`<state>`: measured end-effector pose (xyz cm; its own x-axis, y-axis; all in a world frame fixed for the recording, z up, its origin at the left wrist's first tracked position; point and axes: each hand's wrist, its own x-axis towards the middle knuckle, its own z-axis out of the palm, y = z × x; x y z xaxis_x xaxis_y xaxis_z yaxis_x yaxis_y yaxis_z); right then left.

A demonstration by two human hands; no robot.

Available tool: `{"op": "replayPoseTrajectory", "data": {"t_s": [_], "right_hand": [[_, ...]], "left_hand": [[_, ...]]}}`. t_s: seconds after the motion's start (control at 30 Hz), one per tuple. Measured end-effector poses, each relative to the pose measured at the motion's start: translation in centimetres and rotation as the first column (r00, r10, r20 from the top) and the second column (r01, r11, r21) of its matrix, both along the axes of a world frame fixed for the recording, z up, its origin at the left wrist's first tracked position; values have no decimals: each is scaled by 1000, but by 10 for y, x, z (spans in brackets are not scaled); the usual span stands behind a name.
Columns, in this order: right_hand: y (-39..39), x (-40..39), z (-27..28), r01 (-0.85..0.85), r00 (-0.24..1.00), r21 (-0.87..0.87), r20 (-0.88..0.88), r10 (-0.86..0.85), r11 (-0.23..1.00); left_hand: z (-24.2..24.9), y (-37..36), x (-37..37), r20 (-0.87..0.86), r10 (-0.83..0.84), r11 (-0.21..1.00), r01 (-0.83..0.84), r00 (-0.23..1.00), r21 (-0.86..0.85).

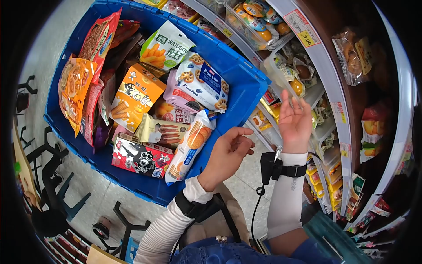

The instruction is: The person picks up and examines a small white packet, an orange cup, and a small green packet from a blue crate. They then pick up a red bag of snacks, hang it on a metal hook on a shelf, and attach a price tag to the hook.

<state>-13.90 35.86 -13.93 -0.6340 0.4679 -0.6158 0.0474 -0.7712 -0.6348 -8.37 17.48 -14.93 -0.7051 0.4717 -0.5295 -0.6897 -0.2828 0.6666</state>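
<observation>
My left hand [226,154] hovers by the right edge of a blue plastic crate [244,90], its fingers loosely bent and nothing in them. Closest to it inside the crate is a white and blue biscuit packet [190,145]. My right hand [295,122] is turned palm up with fingers spread and empty, in front of the shelf's clear bins [288,77] of small wrapped snacks. The crate also holds a blue and white Fustua bag [204,83], a green and white Watudou bag [167,46], an orange snack box [137,97] and a red and black box [141,157].
Shelving with price tags [303,33] curves along the right, close to my right hand. A bag of brown baked snacks [351,57] lies on the shelf beyond. Black metal stands [127,226] rise from the tiled floor [99,187] at lower left.
</observation>
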Motion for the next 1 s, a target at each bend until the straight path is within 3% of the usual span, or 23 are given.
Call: {"op": "replayPoseTrajectory", "data": {"t_s": [0.33, 0.63, 0.7, 0.73, 0.77, 0.8, 0.83, 0.87, 0.9, 0.93, 1.0], "right_hand": [[-8, 10, -9, -25, 1000, -67, 17, 26, 997], [-10, 17, -1, -150, 985, 41, 97, 145, 988], [-8, 21, 19, -557, 812, 217, 342, 472, 802], [-10, 21, 25, -558, 813, 218, 341, 473, 801], [-12, 22, 30, -608, 793, 453, 378, 477, 652], [-14, 21, 35, -617, 779, 647, 419, 467, 448], [-16, 15, 38, -556, 809, 751, 393, 436, 356], [-11, 6, 36, -554, 812, 755, 394, 431, 352], [-5, -5, 32, -455, 820, 890, 409, 400, 21], [-2, -15, 29, -304, 833, 899, 411, 370, -316], [0, -33, 24, -352, 801, 866, 475, 364, -356]], "left_hand": [[7, 0, -9, -23, -37, 997, 36, 999, -75], [12, 10, -32, -118, 10, 994, -22, 993, -105], [12, 10, -32, -111, 5, 995, -16, 994, -102], [13, 9, -33, -113, 6, 995, -18, 994, -101], [14, 9, -33, -91, 24, 995, -32, 996, -94], [15, 9, -33, -67, 39, 995, -45, 997, -84], [16, 10, -33, -67, 37, 996, -42, 997, -79], [16, 9, -34, -49, 29, 995, -34, 998, -92], [17, 10, -34, -33, 23, 994, -26, 999, -106], [17, 11, -34, -38, 22, 994, -26, 999, -102], [16, 11, -31, -91, 15, 996, -23, 996, -90]]}}
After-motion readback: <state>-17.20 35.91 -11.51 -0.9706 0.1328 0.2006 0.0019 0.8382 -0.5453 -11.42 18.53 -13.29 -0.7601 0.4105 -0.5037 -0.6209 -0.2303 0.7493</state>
